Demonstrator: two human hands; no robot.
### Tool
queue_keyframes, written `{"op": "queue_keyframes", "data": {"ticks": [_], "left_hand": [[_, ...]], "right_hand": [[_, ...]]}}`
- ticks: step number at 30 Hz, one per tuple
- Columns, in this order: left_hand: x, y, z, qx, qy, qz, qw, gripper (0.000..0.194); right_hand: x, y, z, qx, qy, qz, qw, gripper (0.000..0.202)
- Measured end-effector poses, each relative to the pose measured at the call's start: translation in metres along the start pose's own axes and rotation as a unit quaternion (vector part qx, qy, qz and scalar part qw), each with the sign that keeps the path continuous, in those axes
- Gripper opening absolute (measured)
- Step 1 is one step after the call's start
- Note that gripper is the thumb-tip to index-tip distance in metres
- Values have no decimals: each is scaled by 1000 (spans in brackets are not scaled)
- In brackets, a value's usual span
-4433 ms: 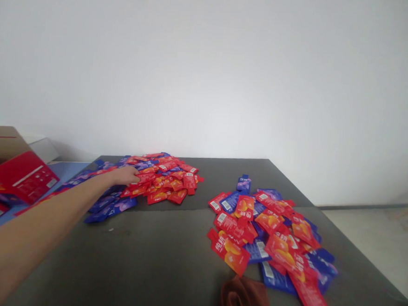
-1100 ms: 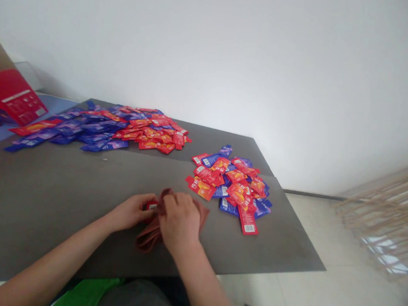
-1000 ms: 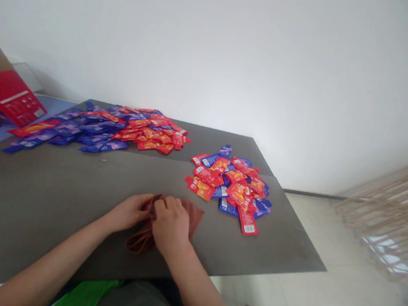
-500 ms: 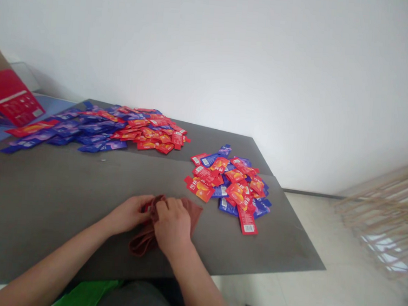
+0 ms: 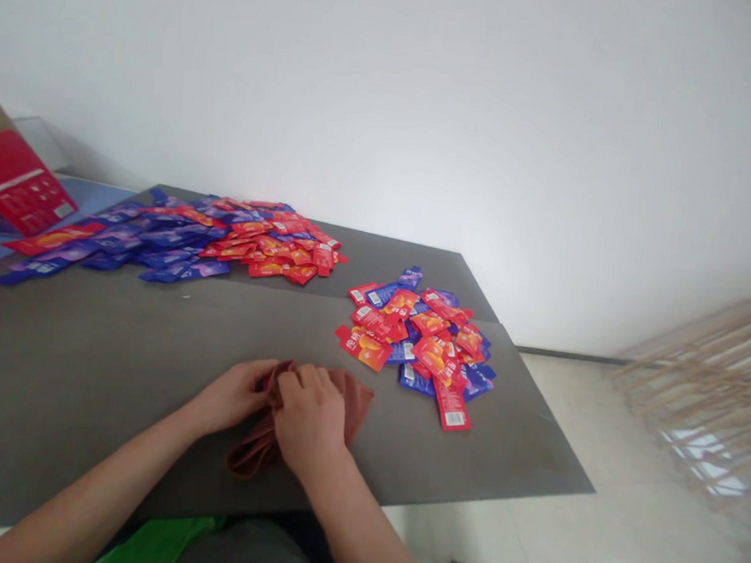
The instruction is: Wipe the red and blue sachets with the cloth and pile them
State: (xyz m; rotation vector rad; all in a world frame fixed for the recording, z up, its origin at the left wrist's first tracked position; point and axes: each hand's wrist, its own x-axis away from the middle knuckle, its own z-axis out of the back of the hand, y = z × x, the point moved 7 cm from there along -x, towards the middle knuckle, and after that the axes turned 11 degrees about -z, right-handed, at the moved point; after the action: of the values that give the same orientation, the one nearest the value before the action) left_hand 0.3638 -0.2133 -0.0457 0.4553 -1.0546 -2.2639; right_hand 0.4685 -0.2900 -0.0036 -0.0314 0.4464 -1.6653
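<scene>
A crumpled brown cloth [image 5: 355, 402] lies near the front edge of the grey table [image 5: 119, 349], bunched between both hands. My right hand [image 5: 310, 414] is closed over its middle, with the fingers bent into the folds. On the cloth's left side, my left hand [image 5: 239, 396] is closed, its fingertips partly hidden behind the fabric; a small bit of red shows beside them. Part of the cloth hangs out in loops below the hands. To the right rests a pile of red and blue sachets [image 5: 435, 346].
A larger heap of red and blue sachets [image 5: 179, 238] spreads over the back left of the table. A red box [image 5: 19, 184] stands at the far left. Behind is a white wall; a slatted wooden rack [image 5: 721, 391] is at the right.
The right hand has shifted slightly left with the cloth, and the cloth's lower loops have moved a little left. Less of the red item shows at the left fingertips.
</scene>
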Motion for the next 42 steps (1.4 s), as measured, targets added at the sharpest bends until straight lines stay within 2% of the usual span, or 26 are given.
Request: {"op": "queue_keyframes", "data": {"ticks": [1, 3, 5, 7, 8, 10, 12, 14, 16, 18, 20, 22, 24, 26, 28, 30, 32, 34, 36, 38, 40, 42], "left_hand": [[0, -1, 0, -6, 0, 2, 1000, 19], [0, -3, 0, -16, -3, 14, 1000, 20], [2, -5, -1, -16, -8, 29, 999, 20], [4, -6, -2, -5, -10, 35, 999, 18], [4, -6, -2, 1, -10, 34, 999, 18], [4, -5, -3, 14, -8, 22, 1000, 20], [3, -3, -3, 22, -4, 5, 1000, 20], [0, -2, -2, 16, 0, -2, 1000, 19], [-1, -3, -2, 6, -6, 8, 1000, 21], [0, -4, -3, 5, -17, 24, 1000, 22], [2, -4, -4, 11, -21, 32, 999, 20], [4, -4, -4, 15, -16, 35, 999, 18], [5, -4, -4, 21, -12, 33, 999, 20], [5, -4, -4, 27, -9, 23, 999, 22], [3, -3, -3, 24, -5, 7, 1000, 20], [1, -2, -1, 4, 1, 2, 1000, 17], [0, -2, -1, -16, -1, 10, 1000, 19], [0, -2, -1, -23, -10, 22, 999, 24], [2, -2, -1, -18, -13, 30, 999, 24], [4, -3, -1, -10, -7, 36, 999, 22], [5, -4, -2, 2, -1, 35, 999, 23], [5, -4, -3, 15, -2, 26, 1000, 25]], "right_hand": [[-4, 9, -5, 10, -8, -24, 1000, 5], [-16, 43, -6, 38, -19, -105, 994, 6], [-25, 76, 4, 62, -27, -165, 984, 9], [-27, 89, 19, 64, -13, -184, 981, 10], [-24, 86, 26, 55, 1, -177, 983, 10], [-15, 61, 31, 23, 25, -134, 990, 8], [-4, 27, 23, -7, 21, -60, 998, 5], [0, 7, 7, -16, -4, -16, 1000, 6], [-4, 17, -5, 0, -22, -44, 999, 5], [-15, 49, -6, 28, -30, -116, 992, 6], [-24, 81, 4, 54, -35, -171, 983, 8], [-28, 96, 19, 64, -26, -191, 979, 8], [-23, 86, 33, 51, 1, -178, 983, 6], [-13, 57, 35, 22, 24, -128, 991, 5], [-3, 21, 23, -2, 18, -51, 999, 4], [0, 2, 5, -8, -8, -3, 1000, 6], [-5, 12, -8, 6, -31, -28, 999, 5], [-14, 43, -9, 31, -45, -100, 994, 6], [-23, 73, 0, 56, -51, -157, 985, 9], [-26, 87, 15, 67, -39, -175, 981, 10], [-23, 78, 28, 52, -13, -157, 986, 8], [-15, 52, 30, 18, 8, -104, 994, 4]]}}
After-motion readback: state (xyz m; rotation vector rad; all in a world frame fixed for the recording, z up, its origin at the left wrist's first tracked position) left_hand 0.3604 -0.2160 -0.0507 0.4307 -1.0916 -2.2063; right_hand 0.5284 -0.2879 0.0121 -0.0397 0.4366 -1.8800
